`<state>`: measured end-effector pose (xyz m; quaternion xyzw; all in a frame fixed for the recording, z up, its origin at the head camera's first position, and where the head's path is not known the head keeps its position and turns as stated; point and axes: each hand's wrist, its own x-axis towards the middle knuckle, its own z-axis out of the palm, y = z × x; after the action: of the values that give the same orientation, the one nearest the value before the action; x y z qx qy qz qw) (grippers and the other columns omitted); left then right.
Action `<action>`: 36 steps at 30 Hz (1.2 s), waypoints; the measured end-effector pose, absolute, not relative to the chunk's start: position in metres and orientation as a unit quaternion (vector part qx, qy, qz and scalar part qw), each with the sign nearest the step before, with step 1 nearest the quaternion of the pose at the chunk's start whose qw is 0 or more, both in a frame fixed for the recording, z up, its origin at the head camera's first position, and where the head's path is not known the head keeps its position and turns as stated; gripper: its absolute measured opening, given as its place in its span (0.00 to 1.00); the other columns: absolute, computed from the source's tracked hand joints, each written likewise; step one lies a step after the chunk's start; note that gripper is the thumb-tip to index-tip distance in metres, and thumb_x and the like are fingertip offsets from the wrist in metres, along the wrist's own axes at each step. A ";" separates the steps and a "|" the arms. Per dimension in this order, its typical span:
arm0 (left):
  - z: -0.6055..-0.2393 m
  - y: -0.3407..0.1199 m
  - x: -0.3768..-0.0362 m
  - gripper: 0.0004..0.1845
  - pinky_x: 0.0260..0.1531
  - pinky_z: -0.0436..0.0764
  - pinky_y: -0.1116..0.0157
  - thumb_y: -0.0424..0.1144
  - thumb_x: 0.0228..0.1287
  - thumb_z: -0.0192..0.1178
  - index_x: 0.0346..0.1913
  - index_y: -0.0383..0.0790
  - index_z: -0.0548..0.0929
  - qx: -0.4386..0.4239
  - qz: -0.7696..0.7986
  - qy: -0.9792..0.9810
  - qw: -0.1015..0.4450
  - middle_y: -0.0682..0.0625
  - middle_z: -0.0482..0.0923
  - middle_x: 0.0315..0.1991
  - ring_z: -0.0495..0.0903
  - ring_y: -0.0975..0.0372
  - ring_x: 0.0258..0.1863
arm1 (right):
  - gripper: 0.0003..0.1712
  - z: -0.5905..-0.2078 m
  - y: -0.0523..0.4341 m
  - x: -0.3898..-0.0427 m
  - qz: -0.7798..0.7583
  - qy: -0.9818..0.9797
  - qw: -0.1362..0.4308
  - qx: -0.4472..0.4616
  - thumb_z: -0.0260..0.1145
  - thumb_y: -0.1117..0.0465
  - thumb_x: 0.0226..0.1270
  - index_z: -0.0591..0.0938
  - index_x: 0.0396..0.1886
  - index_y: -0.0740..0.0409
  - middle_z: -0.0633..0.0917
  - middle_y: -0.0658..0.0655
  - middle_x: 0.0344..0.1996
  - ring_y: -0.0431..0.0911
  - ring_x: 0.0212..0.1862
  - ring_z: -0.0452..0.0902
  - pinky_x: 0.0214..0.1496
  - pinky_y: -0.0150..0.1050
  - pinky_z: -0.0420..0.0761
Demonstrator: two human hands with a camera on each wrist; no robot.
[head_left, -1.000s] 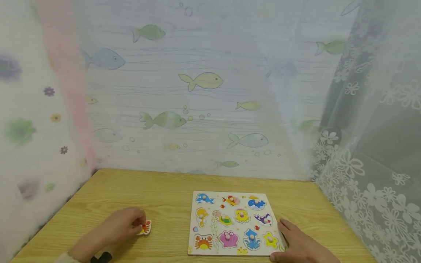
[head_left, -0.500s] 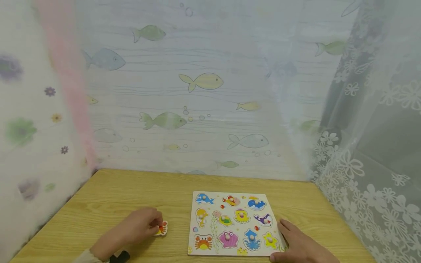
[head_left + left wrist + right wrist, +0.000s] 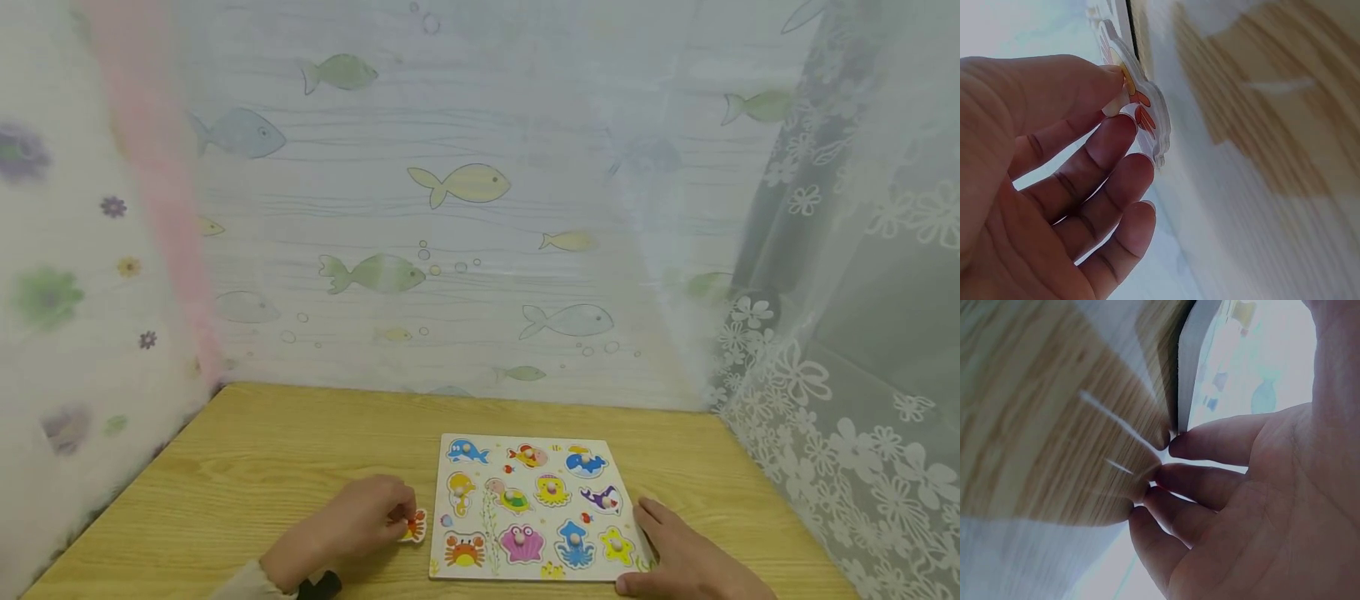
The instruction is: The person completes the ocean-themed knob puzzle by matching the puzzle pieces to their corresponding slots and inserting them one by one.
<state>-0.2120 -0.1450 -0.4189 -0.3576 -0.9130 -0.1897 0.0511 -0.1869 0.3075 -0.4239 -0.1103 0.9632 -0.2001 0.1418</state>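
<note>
My left hand (image 3: pixel 367 518) pinches the small knob of a red and orange crab puzzle piece (image 3: pixel 417 527) between thumb and forefinger. The piece is just left of the puzzle board's edge. In the left wrist view, the crab piece (image 3: pixel 1159 119) appears tilted edge-on, and my other fingers are loosely bent behind it. The pale wooden peg puzzle board (image 3: pixel 442 471) lies flat. Its lower left slot shows a printed crab (image 3: pixel 465 551) without a knob. My right hand (image 3: pixel 686 554) rests at the board's right edge, thumb by the front corner and fingertips on the tabletop.
Several knobbed sea-animal pieces sit in the board, among them a pink shell (image 3: pixel 521 546), a blue squid (image 3: pixel 575 550) and a yellow starfish (image 3: pixel 617 547). A fish-print curtain (image 3: pixel 465 250) hangs behind the wooden table (image 3: pixel 322 433); a lace curtain (image 3: pixel 810 392) hangs at the right.
My left hand has carried the crab piece rightward across the table, from well left of the board to close beside it. My right hand and the board have stayed put.
</note>
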 end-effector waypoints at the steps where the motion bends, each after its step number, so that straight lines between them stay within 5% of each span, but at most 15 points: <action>1: -0.419 -0.142 -0.212 0.08 0.27 0.71 0.71 0.32 0.52 0.65 0.26 0.50 0.78 -0.361 -0.188 -0.912 0.052 0.64 0.70 0.25 0.66 0.72 0.25 | 0.65 -0.424 0.307 -0.187 -0.202 0.963 0.143 -0.107 0.68 0.28 0.44 0.59 0.72 0.65 0.58 0.68 0.70 0.65 0.68 0.55 0.61 0.64 0.62; 36: -0.418 -0.075 -0.203 0.06 0.25 0.65 0.75 0.37 0.55 0.65 0.25 0.51 0.80 -0.416 -0.162 -0.894 0.022 0.63 0.67 0.23 0.63 0.72 0.24 | 0.64 -0.424 0.307 -0.186 -0.205 0.962 0.152 -0.092 0.68 0.28 0.44 0.59 0.72 0.64 0.58 0.68 0.70 0.65 0.69 0.54 0.60 0.65 0.61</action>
<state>-0.2030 -0.0752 -0.4179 -0.4165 -0.8943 -0.1619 0.0222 -0.1858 0.3067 -0.4239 -0.0921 0.9624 -0.2053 0.1522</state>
